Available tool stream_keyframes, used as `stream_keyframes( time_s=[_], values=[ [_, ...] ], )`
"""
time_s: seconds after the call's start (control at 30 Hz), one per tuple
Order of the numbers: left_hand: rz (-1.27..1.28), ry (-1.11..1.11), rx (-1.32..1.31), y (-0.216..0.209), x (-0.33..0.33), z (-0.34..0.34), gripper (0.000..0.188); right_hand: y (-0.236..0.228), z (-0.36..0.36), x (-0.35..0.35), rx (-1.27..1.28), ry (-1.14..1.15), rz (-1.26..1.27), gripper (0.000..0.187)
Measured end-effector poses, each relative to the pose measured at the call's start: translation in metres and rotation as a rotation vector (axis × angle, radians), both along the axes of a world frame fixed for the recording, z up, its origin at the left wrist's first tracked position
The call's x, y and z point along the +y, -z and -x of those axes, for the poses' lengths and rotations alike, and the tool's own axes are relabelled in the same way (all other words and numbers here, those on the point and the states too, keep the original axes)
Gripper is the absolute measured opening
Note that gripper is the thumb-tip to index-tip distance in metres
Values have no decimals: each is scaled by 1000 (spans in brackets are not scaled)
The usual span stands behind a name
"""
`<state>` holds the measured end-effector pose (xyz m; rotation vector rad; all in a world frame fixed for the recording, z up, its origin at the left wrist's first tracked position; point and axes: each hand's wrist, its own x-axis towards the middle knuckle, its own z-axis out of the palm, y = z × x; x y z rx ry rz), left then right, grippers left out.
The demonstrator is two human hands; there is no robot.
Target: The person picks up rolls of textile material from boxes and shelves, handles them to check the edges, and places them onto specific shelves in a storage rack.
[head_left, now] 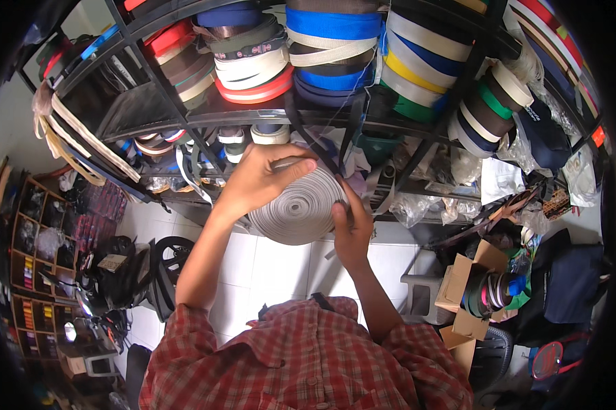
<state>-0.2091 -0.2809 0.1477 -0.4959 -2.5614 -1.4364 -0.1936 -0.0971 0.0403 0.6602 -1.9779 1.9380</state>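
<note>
a black shelf rack (260, 115) is spanning the top of the view, its open tiers leaving the stock easy to see. a person in a red plaid shirt (301, 369) is facing the rack from in front, both forearms pointing toward it. stacked webbing rolls (333, 76) are lying flat on the rack, probably so the coils are not unwinding and the coloured edges are showing. a cardboard box (451, 287) is sitting in front of the rack's right end. a grey webbing roll (294, 212) is being held before the rack's lower middle, its spiral face turned up; whether it is touching the rack, one cannot tell. the left hand (257, 181) is curling over the roll's edge toward the rack, thumb lying along the face, the grip closed about its thickness. the right hand (352, 232) is clasping the rim toward the rack's right end, its grip likewise closed, thumb against fingers. both are bracing opposite sides, likely to stop the turns slipping.
</note>
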Motion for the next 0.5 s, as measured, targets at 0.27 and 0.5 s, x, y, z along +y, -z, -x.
stream_keyframes(
  time_s=[0.27,0.5],
  values=[
    [-297,-238,38,12,8,-5,27,22,2,12,292,235,-314,43],
    [-691,-326,111,50,14,-5,23,-6,-6,-8,3,164,60,58]
  ],
)
